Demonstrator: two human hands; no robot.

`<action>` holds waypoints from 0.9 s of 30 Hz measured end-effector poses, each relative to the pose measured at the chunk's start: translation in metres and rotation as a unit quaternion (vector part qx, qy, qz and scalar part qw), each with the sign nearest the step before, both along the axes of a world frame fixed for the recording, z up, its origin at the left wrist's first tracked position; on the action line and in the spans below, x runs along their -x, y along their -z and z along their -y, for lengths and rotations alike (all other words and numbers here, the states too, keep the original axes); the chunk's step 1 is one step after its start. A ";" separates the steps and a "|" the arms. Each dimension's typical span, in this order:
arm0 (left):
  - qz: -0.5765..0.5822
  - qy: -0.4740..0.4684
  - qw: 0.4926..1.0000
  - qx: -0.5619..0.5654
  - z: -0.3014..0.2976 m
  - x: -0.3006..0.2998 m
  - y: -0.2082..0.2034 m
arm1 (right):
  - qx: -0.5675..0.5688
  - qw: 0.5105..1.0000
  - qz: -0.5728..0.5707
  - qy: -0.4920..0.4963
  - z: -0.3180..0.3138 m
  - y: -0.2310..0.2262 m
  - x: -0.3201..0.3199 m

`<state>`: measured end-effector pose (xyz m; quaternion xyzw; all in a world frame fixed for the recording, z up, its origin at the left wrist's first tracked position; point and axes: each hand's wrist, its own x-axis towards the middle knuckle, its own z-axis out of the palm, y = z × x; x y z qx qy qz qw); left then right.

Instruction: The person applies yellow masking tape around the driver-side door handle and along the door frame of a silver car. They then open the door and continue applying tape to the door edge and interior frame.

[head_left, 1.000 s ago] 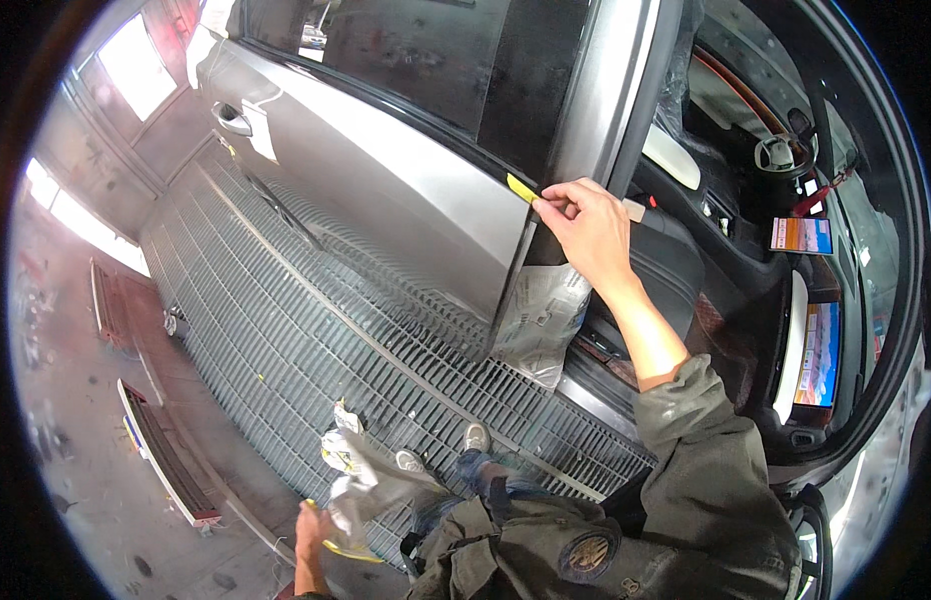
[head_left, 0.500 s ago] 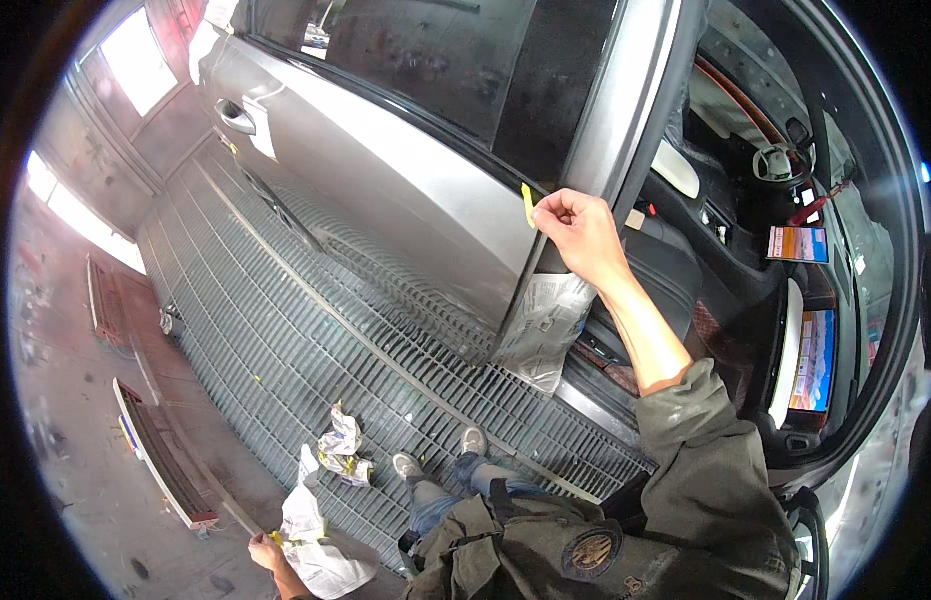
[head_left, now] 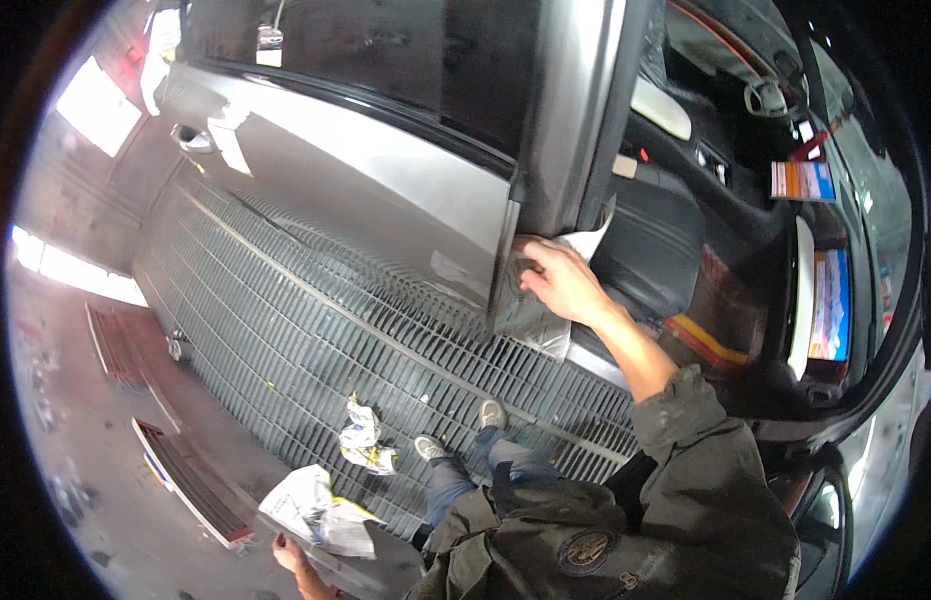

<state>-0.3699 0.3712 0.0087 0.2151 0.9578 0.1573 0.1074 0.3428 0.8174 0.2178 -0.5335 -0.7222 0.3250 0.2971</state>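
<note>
At the door edge, my right hand (head_left: 568,284) is in front of crumpled grey masking paper (head_left: 538,325). Its thumb and forefinger are apart, slightly blurred, with no held thing visible between them. A raised white flap of paper (head_left: 590,238) stands just behind the knuckles. The silver car door (head_left: 386,160) lies to the left of this hand. Low on the left, my left hand (head_left: 290,553) has loosely bent fingers. A creased, printed sheet of masking paper (head_left: 304,505) with yellow tape lies beyond it, and a small gap shows between them.
Crumpled paper with yellow tape (head_left: 362,436) lies on the floor grating (head_left: 286,330) near my shoes. The open car interior, with a black seat (head_left: 651,250) and lit screens (head_left: 831,305), is at right. A long slatted fixture (head_left: 191,485) is at lower left.
My right hand has moved down the door edge, and the yellow tape strip it pinched is out of sight. My left hand has let go of the paper sheet, which has spread out.
</note>
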 end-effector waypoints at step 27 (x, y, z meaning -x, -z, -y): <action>0.250 0.306 0.917 0.061 -0.152 -0.178 -0.047 | -0.004 0.951 -0.064 0.302 0.108 0.117 -0.084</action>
